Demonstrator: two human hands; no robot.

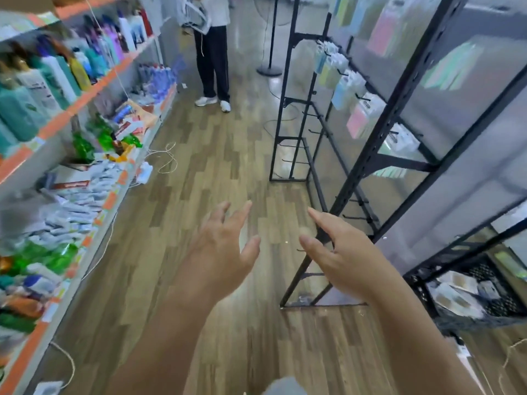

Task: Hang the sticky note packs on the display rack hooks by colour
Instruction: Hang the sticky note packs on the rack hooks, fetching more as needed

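Note:
A black display rack (379,129) with hooks runs along the right side. Sticky note packs hang on its upper hooks: a yellow-green pack (328,74), a blue pack (342,91) and a pink pack (358,119). Several lower hooks (353,201) are bare. A black crate (419,283) at the lower right holds several more packs (459,292). My left hand (225,243) and my right hand (339,252) are stretched out over the floor with fingers spread, holding nothing. My right hand is just in front of the rack's slanted post.
A shelf unit (85,104) with orange edging fills the left side, stocked with bottles and packets. A person (212,52) stands in the aisle ahead. A fan stand (269,71) is beyond. Cords (165,158) lie on the wooden floor.

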